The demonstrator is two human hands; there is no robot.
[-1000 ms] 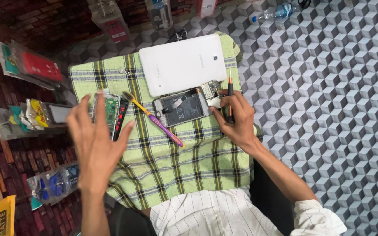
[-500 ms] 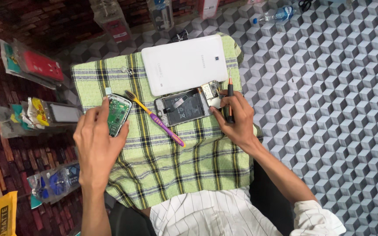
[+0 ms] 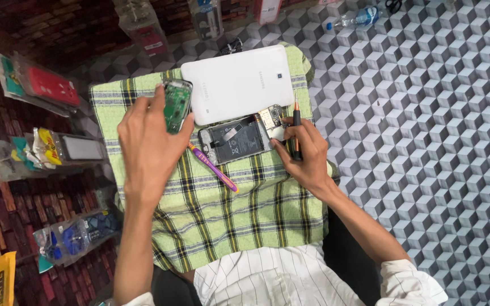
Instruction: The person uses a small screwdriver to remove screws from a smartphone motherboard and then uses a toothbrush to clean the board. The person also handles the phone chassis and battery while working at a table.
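Green circuit board shows inside the small opened phone frame (image 3: 177, 105) that the left hand (image 3: 148, 144) grips at the upper left of the checked cloth (image 3: 245, 209). Just right of it lies a second opened phone (image 3: 235, 140), flat, its dark battery and metal shields exposed. The right hand (image 3: 307, 156) steadies that phone's right edge while grasping a slim dark screwdriver (image 3: 296, 127) upright. Beside them rest a smooth white tablet (image 3: 239, 82) and a purple-and-yellow toothbrush (image 3: 214, 168).

Cube-patterned grey floor (image 3: 438, 147), red brick-patterned surface (image 3: 24, 192)
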